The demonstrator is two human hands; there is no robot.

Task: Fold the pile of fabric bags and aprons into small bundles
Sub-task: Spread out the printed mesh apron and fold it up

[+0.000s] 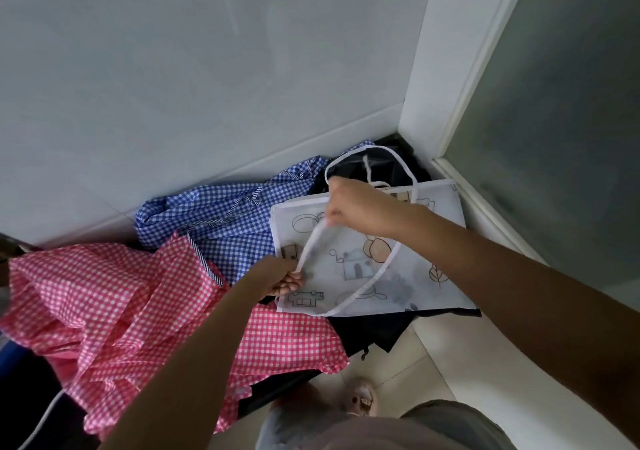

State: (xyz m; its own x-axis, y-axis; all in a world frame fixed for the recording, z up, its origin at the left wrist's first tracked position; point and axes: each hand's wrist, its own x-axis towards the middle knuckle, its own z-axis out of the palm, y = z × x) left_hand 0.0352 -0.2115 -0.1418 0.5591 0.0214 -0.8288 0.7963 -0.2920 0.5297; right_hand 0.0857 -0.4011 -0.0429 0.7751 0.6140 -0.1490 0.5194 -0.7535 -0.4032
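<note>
The white printed bag [408, 276] lies flat atop the floor pile. The left hand [284, 278] at its 9 o'clock edge and the right hand [360, 207] at 12 pinch one handle strap [311, 241]. The pink apron [121, 293] at 8 o'clock and the blue apron [225, 214] at 10 are still crumpled, so folding looks barely begun.

1 white printed bag [377, 269], 1 pink check apron [121, 297], 1 blue check apron [221, 214], 2 hands: L hand [284, 276], R hand [360, 207]. Black fabric [367, 332]: qty unclear. 1 foot [362, 397].

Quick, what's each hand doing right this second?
Left hand: pinching the handle strap of the white printed bag.
Right hand: pinching the same handle strap, further up.
</note>
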